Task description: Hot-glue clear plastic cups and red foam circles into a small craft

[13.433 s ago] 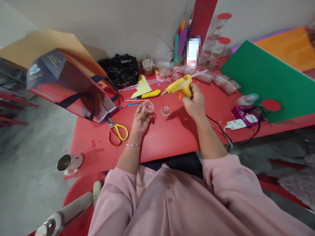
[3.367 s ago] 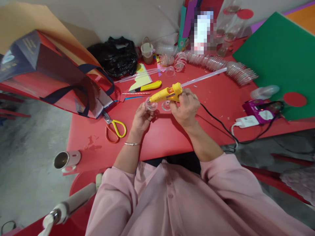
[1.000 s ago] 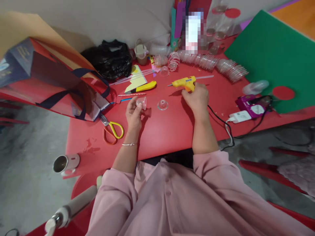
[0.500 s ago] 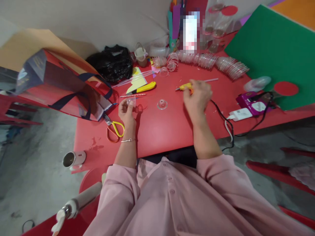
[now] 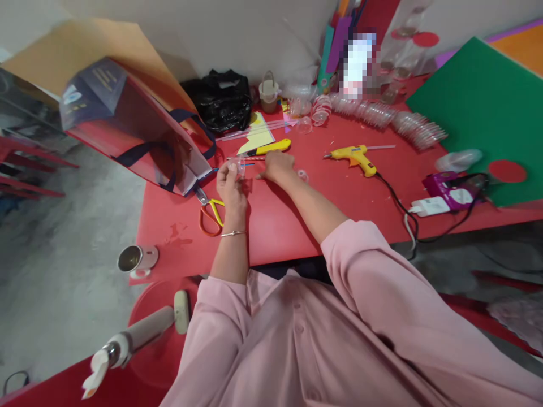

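— From where is the scene viewed?

— It is viewed from the head, where one camera is worn and is directed forward and down.

— How near are the things seen?

— The pink shirt (image 5: 292,345) is seen very closely, at the bottom. The left hand (image 5: 231,183) and the right hand (image 5: 278,167) are shown farther off, near the middle. The counter (image 5: 271,237) is viewed from above, and the top is filled by the pale wall (image 5: 254,34).

A crumpled black bag (image 5: 220,103) lies near the wall (image 5: 254,34); the mug's (image 5: 147,256) contents are unclear.
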The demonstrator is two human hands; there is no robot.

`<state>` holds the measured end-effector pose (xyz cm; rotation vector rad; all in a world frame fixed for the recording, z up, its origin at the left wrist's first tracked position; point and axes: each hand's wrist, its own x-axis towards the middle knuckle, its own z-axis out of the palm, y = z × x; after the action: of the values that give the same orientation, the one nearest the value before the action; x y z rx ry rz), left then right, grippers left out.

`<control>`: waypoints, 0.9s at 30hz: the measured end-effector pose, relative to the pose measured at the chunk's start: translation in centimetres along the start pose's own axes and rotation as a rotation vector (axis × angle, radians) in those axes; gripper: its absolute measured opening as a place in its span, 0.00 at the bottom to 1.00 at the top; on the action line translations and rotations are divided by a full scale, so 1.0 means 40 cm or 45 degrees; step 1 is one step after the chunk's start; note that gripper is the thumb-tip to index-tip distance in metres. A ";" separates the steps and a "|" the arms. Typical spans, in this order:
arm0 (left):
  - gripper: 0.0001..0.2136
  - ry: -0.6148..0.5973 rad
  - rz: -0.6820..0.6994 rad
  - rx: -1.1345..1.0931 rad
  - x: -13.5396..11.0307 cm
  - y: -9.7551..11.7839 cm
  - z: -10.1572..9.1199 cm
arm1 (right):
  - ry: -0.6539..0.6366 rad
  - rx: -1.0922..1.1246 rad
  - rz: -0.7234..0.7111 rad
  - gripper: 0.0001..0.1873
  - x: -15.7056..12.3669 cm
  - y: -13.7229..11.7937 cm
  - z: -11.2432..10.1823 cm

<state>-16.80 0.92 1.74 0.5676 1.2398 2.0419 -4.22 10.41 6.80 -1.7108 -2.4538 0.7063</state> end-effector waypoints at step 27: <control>0.19 -0.416 0.147 0.550 -0.163 0.048 -0.073 | 0.345 0.003 -0.239 0.26 -0.351 0.277 0.048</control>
<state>-14.91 -6.24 1.99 1.1480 1.4742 1.6803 10.16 0.14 3.43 -1.4401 -2.3790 0.4254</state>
